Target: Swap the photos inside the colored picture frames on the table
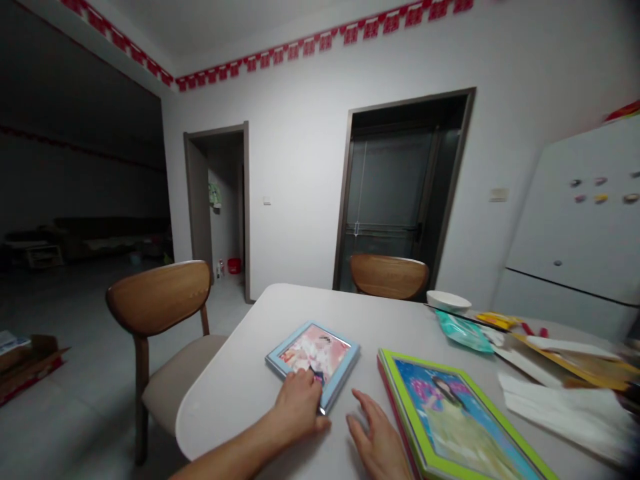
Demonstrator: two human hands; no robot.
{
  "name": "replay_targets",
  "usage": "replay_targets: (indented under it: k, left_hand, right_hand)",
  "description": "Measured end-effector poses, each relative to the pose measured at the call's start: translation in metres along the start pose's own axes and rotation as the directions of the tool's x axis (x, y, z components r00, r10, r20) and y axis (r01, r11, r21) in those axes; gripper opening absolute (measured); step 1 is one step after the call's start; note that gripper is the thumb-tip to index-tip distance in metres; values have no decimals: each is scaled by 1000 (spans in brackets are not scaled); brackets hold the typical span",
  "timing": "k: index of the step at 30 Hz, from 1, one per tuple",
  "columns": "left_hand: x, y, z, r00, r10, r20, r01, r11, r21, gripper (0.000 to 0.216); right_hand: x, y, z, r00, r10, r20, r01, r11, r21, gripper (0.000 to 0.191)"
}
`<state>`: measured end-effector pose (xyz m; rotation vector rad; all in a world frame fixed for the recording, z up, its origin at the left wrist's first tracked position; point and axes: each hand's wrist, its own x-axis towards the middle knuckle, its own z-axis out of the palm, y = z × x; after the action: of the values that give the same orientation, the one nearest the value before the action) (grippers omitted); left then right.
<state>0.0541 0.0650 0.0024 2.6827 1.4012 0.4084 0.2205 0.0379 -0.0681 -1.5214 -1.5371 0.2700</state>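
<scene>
Right hand [377, 440], fingers open and empty, sits beside the lime-green picture frame [457, 420]. Left hand [300, 403] curls over the light-blue picture frame [313, 347], grip unclear; gentle edge pressure should steady it.

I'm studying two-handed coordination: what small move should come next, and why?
Probably bring the right hand to the near corner of the blue-framed picture to steady it: the left hand lies over that picture's near side, while the right is open close by, beside the green-framed picture.
</scene>
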Motion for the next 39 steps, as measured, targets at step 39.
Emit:
replay_targets:
  k: [39]
  left_hand:
    - [-116,3,-3,860,-427,-281,165,752,-638,31]
  right_hand:
    - [-13,-54,-16,946,-172,275,165,985,49,30]
